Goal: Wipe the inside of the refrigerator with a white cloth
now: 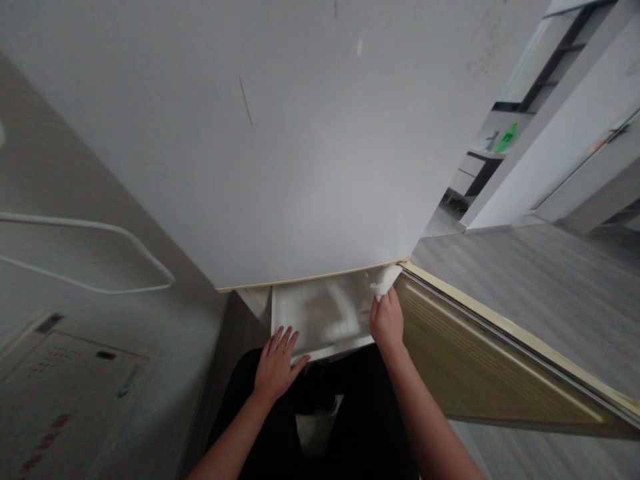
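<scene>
A white drawer (pixel 325 349) is pulled out from under a large white panel, above my lap. At its front left corner lies my left hand (pixel 277 363), with fingers spread over the rim and the thumb along the front edge. My right hand (pixel 387 322) is closed round a crumpled white cloth (pixel 385 280) at the drawer's right side. Part of the cloth sticks out above the fingers, near the panel's lower right corner. The drawer's inside looks pale and smeared, and its back end is hidden under the panel.
The white panel (pixel 300 147) fills the view ahead. On the right, a door with a yellowish frame (pixel 500 333) stands swung out over the grey floor (pixel 500 273). A white cable (pixel 125 230) hangs by the left wall, above a wall box cover (pixel 75 387). A green bottle (pixel 507 137) stands far off.
</scene>
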`<action>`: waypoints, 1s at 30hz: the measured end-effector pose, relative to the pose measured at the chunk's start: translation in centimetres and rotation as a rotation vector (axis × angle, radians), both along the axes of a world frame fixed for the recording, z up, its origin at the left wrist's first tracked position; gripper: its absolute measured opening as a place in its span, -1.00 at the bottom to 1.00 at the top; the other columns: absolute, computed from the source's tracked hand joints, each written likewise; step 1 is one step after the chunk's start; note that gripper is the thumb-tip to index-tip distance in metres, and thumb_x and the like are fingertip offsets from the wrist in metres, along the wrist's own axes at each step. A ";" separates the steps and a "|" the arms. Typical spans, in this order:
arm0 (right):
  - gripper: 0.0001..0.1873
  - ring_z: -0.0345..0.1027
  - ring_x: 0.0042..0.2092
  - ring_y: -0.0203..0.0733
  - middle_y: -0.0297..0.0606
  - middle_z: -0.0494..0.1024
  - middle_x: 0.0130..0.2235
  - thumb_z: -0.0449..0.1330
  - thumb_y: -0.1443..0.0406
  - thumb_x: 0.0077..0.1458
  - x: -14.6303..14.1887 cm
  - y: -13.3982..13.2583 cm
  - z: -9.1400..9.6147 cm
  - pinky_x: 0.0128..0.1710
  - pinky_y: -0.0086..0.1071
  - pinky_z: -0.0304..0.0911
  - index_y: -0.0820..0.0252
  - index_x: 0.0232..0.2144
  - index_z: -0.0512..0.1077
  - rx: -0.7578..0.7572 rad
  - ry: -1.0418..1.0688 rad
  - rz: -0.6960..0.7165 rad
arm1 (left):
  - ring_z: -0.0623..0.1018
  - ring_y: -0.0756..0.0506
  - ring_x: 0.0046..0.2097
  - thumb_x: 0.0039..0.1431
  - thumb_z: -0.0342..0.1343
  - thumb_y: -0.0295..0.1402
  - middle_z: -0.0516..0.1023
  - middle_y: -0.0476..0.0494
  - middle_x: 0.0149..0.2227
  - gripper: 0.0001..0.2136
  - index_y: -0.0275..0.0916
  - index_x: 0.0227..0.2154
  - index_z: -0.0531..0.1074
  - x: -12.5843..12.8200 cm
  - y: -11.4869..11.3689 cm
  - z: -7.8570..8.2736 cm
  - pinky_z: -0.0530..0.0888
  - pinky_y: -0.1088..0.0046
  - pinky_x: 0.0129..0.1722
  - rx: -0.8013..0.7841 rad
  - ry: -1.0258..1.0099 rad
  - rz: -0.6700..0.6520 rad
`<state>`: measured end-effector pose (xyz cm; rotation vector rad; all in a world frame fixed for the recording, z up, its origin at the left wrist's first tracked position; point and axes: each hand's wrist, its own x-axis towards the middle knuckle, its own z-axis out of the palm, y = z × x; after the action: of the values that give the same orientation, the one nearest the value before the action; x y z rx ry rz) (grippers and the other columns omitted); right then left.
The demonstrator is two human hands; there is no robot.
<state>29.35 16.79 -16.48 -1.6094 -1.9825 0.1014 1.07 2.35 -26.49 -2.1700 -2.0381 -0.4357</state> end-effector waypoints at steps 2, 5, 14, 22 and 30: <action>-0.47 0.13 0.35 0.11 0.19 0.37 0.25 -0.12 0.43 0.31 -0.5 1.3 -0.5 0.31 -0.11 0.08 0.49 0.24 0.34 0.002 -0.149 0.037 | 0.33 -0.37 0.35 0.29 -0.03 0.13 0.43 -0.30 0.28 -0.36 -0.22 0.23 0.40 0.1 0.0 0.1 0.32 0.00 0.26 -0.002 0.001 0.007; -0.47 0.19 0.33 0.10 0.23 0.39 0.24 -0.12 0.53 0.23 -0.5 2.9 -2.9 0.30 -0.14 0.10 0.53 0.16 0.42 -0.209 -0.353 0.026 | 0.33 -0.38 0.35 0.29 -0.04 0.14 0.43 -0.33 0.28 -0.35 -0.25 0.22 0.40 0.1 0.0 0.2 0.32 -0.02 0.26 -0.013 0.011 0.010; -0.48 0.25 0.29 0.08 0.06 0.46 0.21 -0.14 0.49 0.21 5.2 -4.9 -7.2 0.39 -0.09 -0.02 0.45 0.07 0.48 -0.237 -0.221 0.047 | 0.29 -0.39 0.37 0.28 -0.04 0.15 0.39 -0.34 0.30 -0.32 -0.28 0.23 0.38 -0.2 0.2 -0.5 0.31 -0.04 0.27 -0.007 0.014 0.012; -0.28 0.41 0.17 0.08 0.10 0.54 0.10 -0.22 -0.04 0.33 4.9 -13.3 -10.9 0.21 -0.14 0.29 0.38 0.08 0.45 -0.584 0.681 -0.212 | 0.28 -0.39 0.38 0.30 -0.07 0.14 0.40 -0.36 0.30 -0.33 -0.27 0.23 0.38 0.2 0.1 0.1 0.26 -0.05 0.30 -0.006 -0.037 0.003; -0.06 0.24 0.34 -0.13 0.10 0.21 0.37 -0.41 -0.14 0.30 -8.0 -8.2 -13.6 0.27 -0.24 0.25 0.50 0.41 -0.05 -0.579 1.456 -0.519 | 0.29 -0.39 0.36 0.32 -0.07 0.12 0.39 -0.36 0.30 -0.34 -0.31 0.23 0.38 0.2 0.0 0.1 0.29 -0.03 0.28 -0.020 -0.005 0.012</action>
<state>21.33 8.63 -30.06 -1.5041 -0.3997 1.2923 1.28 2.36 -26.37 -2.1684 -2.0663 -0.4216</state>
